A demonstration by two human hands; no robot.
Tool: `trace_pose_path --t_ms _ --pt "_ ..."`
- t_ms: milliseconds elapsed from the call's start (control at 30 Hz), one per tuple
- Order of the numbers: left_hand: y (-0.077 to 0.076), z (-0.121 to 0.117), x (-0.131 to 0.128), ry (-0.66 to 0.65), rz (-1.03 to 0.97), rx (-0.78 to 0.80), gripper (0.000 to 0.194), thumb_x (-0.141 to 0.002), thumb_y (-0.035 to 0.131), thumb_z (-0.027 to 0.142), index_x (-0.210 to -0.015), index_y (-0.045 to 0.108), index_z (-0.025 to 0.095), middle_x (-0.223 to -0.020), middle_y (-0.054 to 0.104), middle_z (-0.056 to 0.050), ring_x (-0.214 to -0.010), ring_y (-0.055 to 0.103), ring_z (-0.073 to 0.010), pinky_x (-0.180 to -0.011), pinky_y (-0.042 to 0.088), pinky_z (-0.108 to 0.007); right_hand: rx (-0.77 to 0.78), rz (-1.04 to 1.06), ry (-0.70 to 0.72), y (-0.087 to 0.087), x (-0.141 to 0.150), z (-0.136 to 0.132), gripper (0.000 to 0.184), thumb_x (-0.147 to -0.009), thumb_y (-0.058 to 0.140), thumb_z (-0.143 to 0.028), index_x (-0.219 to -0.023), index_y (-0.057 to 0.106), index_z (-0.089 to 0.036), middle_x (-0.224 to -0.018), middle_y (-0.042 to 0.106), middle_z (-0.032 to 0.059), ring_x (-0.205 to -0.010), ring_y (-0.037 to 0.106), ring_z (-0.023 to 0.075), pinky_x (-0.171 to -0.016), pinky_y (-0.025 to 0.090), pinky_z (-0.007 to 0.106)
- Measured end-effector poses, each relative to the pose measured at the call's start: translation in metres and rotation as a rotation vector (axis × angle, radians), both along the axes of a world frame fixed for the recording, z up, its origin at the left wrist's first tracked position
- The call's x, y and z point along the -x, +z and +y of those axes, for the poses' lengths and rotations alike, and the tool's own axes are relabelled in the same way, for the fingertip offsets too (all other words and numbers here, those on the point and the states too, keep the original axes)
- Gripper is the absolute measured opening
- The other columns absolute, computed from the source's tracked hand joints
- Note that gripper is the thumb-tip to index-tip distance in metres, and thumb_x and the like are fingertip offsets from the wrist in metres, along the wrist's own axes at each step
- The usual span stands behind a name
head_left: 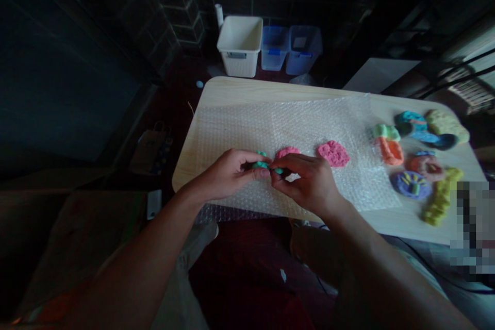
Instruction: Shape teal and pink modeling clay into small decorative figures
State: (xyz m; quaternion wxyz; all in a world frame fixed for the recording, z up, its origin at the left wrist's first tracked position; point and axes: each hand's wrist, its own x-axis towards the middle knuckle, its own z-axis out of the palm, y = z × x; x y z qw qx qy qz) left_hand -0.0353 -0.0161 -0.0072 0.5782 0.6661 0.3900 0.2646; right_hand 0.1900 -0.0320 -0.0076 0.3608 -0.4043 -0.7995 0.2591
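- One edge of the wrap is draped past the near side of the table; if it were caught by a leg, the whole sheet could be dragged.
- Green clay is pinched between thumb and fingers of the left hand, above the wrap. Flattening or thumb marks could be caused by too firm a squeeze.
- A green bit is gripped by the fingertips of the right hand, close beside the left. Whether it is joined to the green clay cannot be told; if joined, tearing could result from an uneven pull. If loose, it could be dropped through a slack pinch.
- The near pink piece is partly covered by the right hand. Contact cannot be confirmed; denting or smeared colour could be caused by lowered knuckles.
- The other pink piece is laid farther right, apart from the fingers. Bubble marks could be pressed into its underside if it were leaned upon.
- At the right end, the yellow strip, purple disc, orange piece and blue piece are crowded together; sticking or chipping could be caused by a knocked table.
- Beyond the far edge, a white bin is noted; little risk is judged from it.
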Motion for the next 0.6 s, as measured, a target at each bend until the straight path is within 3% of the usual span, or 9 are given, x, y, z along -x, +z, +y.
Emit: trace_pose_path --t_ms 167,300,433,600 --pt "0.001 0.001 -0.004 0.028 -0.008 0.016 0.023 -0.097 0.07 0.034 -0.109 0.083 0.019 -0.1 0.083 -0.007 -0.09 0.075 -0.0223 -0.076 0.057 -0.032 -0.023 0.018 -0.054 0.0 0.004 -0.002 0.012 -0.092 0.068 -0.02 -0.089 0.079 -0.023 -0.078 0.079 0.0022 -0.062 0.071 0.0161 -0.061 0.055 0.031" --pt "-0.001 0.005 -0.002 0.135 0.02 0.003 0.027 -0.098 0.067 0.038 -0.105 0.082 0.017 -0.093 0.08 -0.008 -0.077 0.071 -0.0188 -0.066 0.054 -0.029 0.046 0.084 -0.119 0.002 0.004 -0.004 0.009 -0.089 0.07 -0.021 -0.085 0.078 -0.023 -0.076 0.077 0.0028 -0.062 0.07 0.0168 -0.061 0.055 0.032" --pt "-0.005 0.012 0.006 0.342 0.028 -0.021 0.03 -0.094 0.072 0.04 -0.11 0.082 0.016 -0.089 0.078 -0.007 -0.069 0.065 -0.0157 -0.06 0.05 -0.027 0.429 0.416 -0.188 0.0 0.002 0.0 0.012 -0.09 0.079 -0.031 -0.086 0.078 -0.02 -0.072 0.077 0.0048 -0.057 0.069 0.0164 -0.055 0.057 0.031" --pt "-0.011 0.022 0.019 0.604 0.011 -0.1 0.037 -0.089 0.077 0.046 -0.108 0.082 0.015 -0.076 0.071 -0.003 -0.066 0.061 -0.0149 -0.059 0.048 -0.026 0.827 0.871 -0.181 -0.003 0.003 0.01 0.025 -0.081 0.091 -0.037 -0.084 0.072 -0.02 -0.085 0.084 0.0075 -0.07 0.08 0.0188 -0.066 0.066 0.031"
